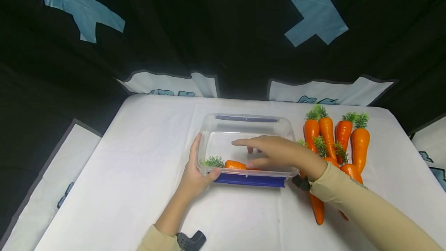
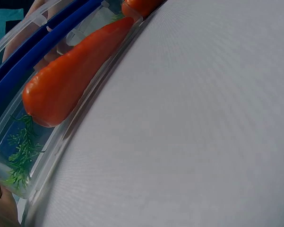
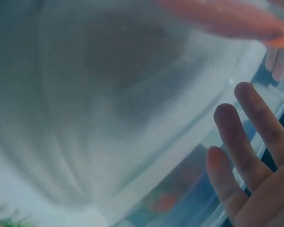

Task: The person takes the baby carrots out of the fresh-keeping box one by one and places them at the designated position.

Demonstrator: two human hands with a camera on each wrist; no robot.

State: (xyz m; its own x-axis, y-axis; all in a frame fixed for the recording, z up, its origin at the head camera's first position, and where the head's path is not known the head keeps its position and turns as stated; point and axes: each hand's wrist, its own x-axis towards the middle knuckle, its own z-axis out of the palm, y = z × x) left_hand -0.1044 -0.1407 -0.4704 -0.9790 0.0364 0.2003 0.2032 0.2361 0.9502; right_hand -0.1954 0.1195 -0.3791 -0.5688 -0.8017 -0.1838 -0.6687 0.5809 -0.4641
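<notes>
A clear plastic container with blue latches stands on the table. In it, along the front wall, lies an orange carrot with green fronds at its left end; the left wrist view shows this carrot through the wall. My left hand grips the container's front left corner, thumb on the front rim and fingers along the left side. Over the container's inside hovers my right hand, fingers spread and fairly straight. Seen from the right wrist, those fingers hold nothing.
Several more carrots with green tops lie in a pile right of the container, partly beneath the right forearm. White cloth covers the table. Black drapes with blue tape patches hang behind it.
</notes>
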